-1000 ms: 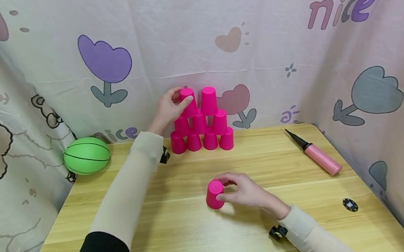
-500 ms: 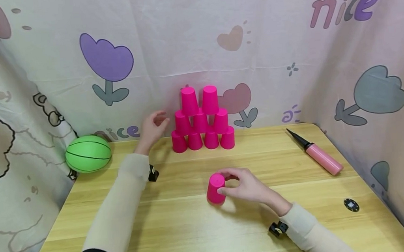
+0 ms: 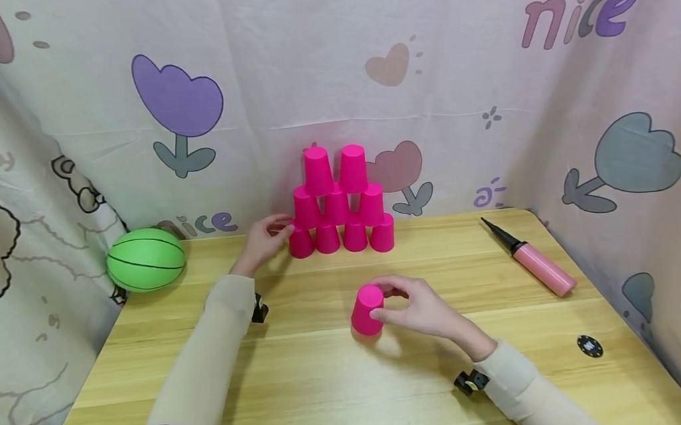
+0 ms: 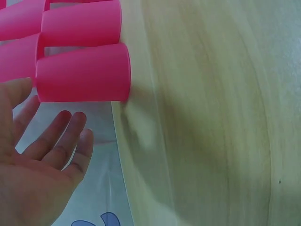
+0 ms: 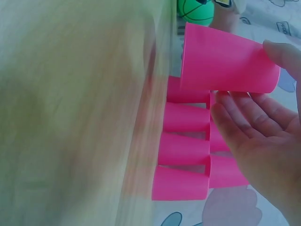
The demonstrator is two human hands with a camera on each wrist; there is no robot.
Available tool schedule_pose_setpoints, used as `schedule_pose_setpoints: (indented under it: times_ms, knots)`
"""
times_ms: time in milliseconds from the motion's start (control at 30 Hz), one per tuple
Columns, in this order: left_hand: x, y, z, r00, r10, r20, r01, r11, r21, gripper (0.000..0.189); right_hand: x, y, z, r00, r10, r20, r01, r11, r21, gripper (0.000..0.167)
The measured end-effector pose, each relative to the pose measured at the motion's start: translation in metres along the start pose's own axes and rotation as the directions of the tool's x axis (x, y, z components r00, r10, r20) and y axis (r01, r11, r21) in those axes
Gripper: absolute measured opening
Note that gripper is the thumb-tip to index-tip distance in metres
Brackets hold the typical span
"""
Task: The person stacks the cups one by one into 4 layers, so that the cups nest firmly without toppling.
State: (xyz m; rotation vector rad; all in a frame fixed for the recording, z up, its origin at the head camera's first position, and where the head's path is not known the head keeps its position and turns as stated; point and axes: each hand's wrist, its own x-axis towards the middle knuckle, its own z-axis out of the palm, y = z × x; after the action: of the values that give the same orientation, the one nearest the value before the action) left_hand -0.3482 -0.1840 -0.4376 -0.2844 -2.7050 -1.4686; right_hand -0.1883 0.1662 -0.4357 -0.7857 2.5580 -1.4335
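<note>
A stack of pink cups [image 3: 336,206] stands upside down at the back of the table, with several in the bottom row, three above and two on top. Beside its lower left end is my left hand [image 3: 263,244], thumb and fingers spread loosely. In the left wrist view the thumb and a fingertip are close to the end bottom cup [image 4: 83,73]; whether they touch it I cannot tell. My right hand [image 3: 422,306] pinches another upside-down pink cup [image 3: 366,312] between thumb and fingers, in front of the stack and seemingly just off the table.
On the wooden table [image 3: 306,388] a green ball [image 3: 146,260] sits at the back left. A pink hand pump [image 3: 536,262] with a black nozzle lies at the right, and a black round chip [image 3: 590,346] is nearer the front. A patterned curtain [image 3: 304,55] hangs close behind the stack.
My left hand let go of the top left cup, drew away leftward, then came down beside the bottom row. The right hand's cup has shifted slightly away from me, toward the stack.
</note>
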Motion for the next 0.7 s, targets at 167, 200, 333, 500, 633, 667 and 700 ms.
schedule_pose_setpoints:
  times_ms: [167, 200, 333, 500, 633, 667, 700]
  knots:
    - [-0.001, -0.001, 0.001, 1.000, -0.015, -0.003, 0.015, 1.000, -0.003, 0.045, 0.001, 0.001, -0.002, 1.000, 0.005, -0.019, -0.005, 1.000, 0.012, 0.049]
    - [-0.002, -0.001, 0.001, 1.000, -0.014, -0.006, 0.014, 1.000, -0.005, 0.044, 0.002, 0.000, -0.003, 1.000, 0.004, -0.021, -0.004, 1.000, 0.013, 0.049]
    - [-0.003, -0.003, 0.002, 1.000, -0.013, -0.008, 0.013, 1.000, -0.004, 0.045, 0.005, -0.002, -0.007, 0.999, -0.018, -0.038, 0.018, 1.000, 0.003, 0.048]
    - [-0.005, -0.003, 0.003, 1.000, -0.012, -0.004, 0.012, 1.000, -0.014, 0.046, 0.015, -0.012, -0.019, 0.995, -0.035, -0.090, 0.032, 0.999, -0.036, 0.048]
    - [-0.005, -0.002, 0.004, 1.000, -0.021, -0.002, 0.021, 1.000, -0.020, 0.045, 0.028, -0.027, -0.033, 0.991, -0.048, -0.121, 0.042, 0.998, -0.046, 0.049]
    - [-0.005, -0.002, 0.004, 1.000, -0.026, 0.002, 0.026, 0.999, -0.021, 0.046, 0.032, -0.031, -0.037, 0.990, -0.051, -0.129, 0.045, 0.998, -0.047, 0.049]
    - [-0.005, -0.002, 0.005, 0.999, -0.032, 0.007, 0.033, 0.999, -0.024, 0.046, 0.036, -0.034, -0.041, 0.989, -0.054, -0.139, 0.047, 0.998, -0.049, 0.048]
